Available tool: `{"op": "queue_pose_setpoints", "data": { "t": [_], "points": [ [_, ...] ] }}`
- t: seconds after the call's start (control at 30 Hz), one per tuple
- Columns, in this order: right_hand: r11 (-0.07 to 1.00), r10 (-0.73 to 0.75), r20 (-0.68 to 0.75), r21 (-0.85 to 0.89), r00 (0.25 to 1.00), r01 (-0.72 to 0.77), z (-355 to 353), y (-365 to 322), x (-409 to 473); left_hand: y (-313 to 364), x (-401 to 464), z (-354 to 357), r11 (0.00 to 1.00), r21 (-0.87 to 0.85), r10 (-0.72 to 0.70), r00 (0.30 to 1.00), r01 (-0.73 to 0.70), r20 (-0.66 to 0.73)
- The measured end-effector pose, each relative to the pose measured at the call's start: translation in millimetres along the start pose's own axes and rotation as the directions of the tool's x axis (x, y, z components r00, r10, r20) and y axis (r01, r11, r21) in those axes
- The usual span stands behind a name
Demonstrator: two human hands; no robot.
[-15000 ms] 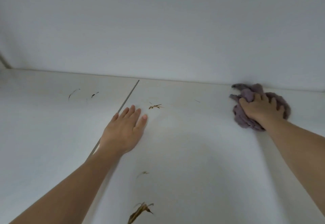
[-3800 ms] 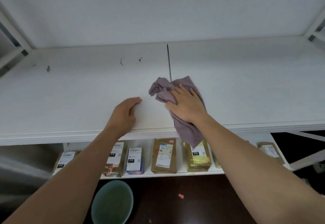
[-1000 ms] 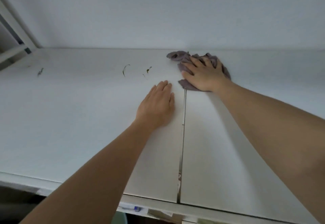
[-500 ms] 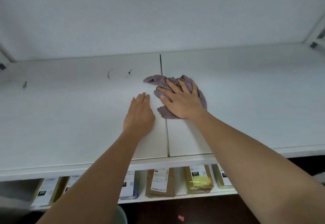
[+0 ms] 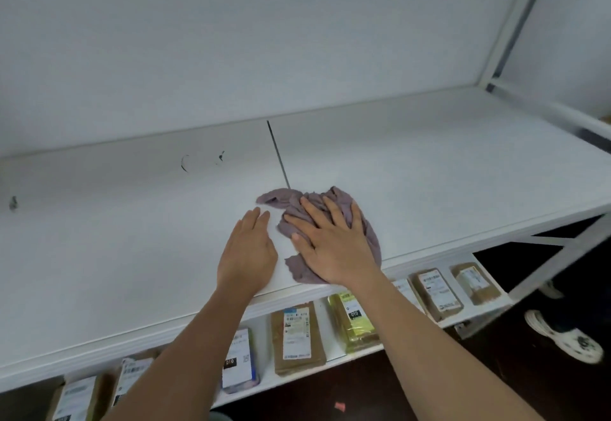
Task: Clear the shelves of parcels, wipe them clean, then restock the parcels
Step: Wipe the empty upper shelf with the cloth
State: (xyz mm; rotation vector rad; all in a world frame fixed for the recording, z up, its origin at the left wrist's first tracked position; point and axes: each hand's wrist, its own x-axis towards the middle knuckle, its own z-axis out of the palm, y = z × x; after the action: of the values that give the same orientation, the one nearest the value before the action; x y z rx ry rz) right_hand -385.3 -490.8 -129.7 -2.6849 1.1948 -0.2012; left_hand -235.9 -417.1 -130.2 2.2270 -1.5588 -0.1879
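Observation:
A white shelf board holds no parcels. My right hand presses flat, fingers spread, on a crumpled purple cloth near the board's front edge, over the dark seam between two panels. My left hand lies flat on the board just left of the cloth, holding nothing. Small dark bits of debris lie at the back left, with another speck at the far left. Several parcels stand in a row on the lower shelf.
A white upright post and side rail bound the shelf at the right. Below are a dark floor, a diagonal brace, and a person's patterned shoe at the right.
My right hand has dragged the cloth from the back of the board toward the front edge. The left hand slid back with it, and the view pulled back and tilted down.

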Motion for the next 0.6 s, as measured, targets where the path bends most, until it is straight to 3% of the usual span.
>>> {"op": "queue_pose_setpoints", "data": {
  "t": [0.1,0.2,0.27,0.33,0.4,0.47,0.53,0.6],
  "points": [
    [0.999,-0.007,-0.039,-0.041,0.999,0.006,-5.8,19.3,-28.1,-0.3,-0.4,-0.9,1.0,-0.024,0.01,1.0,-0.011,-0.007],
    [0.967,0.238,-0.106,-0.069,0.965,-0.246,-17.5,86.4,-44.3,-1.0,-1.1,0.1,1.0,-0.019,-0.011,1.0,0.011,-0.002],
    [0.885,0.442,-0.112,-0.108,0.89,-0.453,-31.3,136.7,-45.7,-0.9,-0.7,1.2,0.999,-0.027,-0.02,1.0,0.02,-0.001],
    [0.766,0.63,-0.117,-0.065,0.768,-0.639,-45.8,171.3,-39.4,-0.6,1.0,2.7,1.0,-0.024,-0.017,1.0,0.017,0.004],
    [0.674,0.732,-0.097,-0.037,0.674,-0.738,-53.2,186.9,-24.2,0.0,3.0,4.7,1.0,-0.009,-0.007,1.0,0.007,0.007],
    [0.63,0.773,-0.062,-0.045,0.632,-0.775,-53.7,187.6,-2.2,1.2,4.2,5.7,1.0,0.003,-0.002,1.0,0.002,0.012],
    [0.639,0.766,-0.041,-0.049,0.641,-0.767,-50.5,174.5,20.7,1.5,4.4,5.2,1.0,0.017,0.01,1.0,-0.01,0.013],
    [0.714,0.697,-0.031,-0.074,0.717,-0.697,-42.9,148.4,42.5,1.0,3.9,4.0,1.0,0.012,0.015,1.0,-0.016,0.012]
  ]
}}
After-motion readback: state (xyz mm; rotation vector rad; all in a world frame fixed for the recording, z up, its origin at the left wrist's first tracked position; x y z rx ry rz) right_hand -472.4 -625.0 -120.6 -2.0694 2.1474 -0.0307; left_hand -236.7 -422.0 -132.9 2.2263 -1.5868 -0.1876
